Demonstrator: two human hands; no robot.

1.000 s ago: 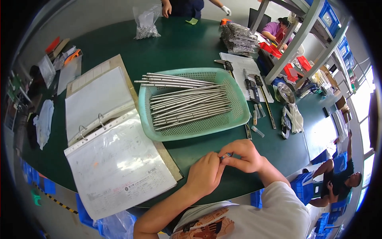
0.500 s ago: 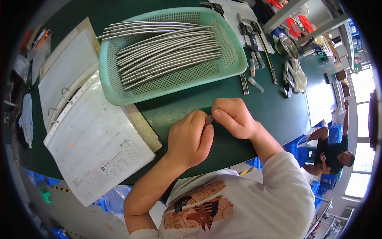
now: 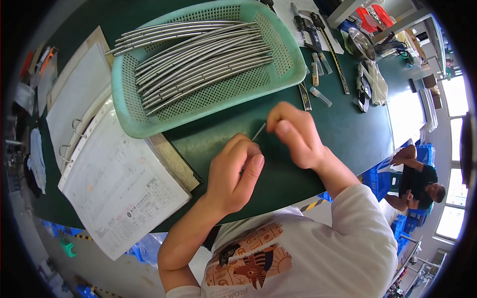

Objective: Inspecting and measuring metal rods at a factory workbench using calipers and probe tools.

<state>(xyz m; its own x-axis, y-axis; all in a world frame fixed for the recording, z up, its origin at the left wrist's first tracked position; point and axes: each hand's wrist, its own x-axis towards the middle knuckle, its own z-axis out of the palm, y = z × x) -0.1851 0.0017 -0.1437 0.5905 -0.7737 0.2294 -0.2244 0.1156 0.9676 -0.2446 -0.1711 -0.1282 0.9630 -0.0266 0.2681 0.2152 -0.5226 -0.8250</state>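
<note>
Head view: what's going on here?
A person's left hand appears to pinch a thin, light piece, too small to identify. The blurred right hand is at its far end, contact unclear. Beyond, on the green table, a mint-green perforated basket holds metal rods; an open ring binder lies to the left.

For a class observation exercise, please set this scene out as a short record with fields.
Left hand: curled, holding a thin piece
Right hand: blurred, near the piece's upper end; contact unclear
Basket: green, mesh, containing metal rods
Binder: open, left of basket
Right of basket: calipers, vials
</note>
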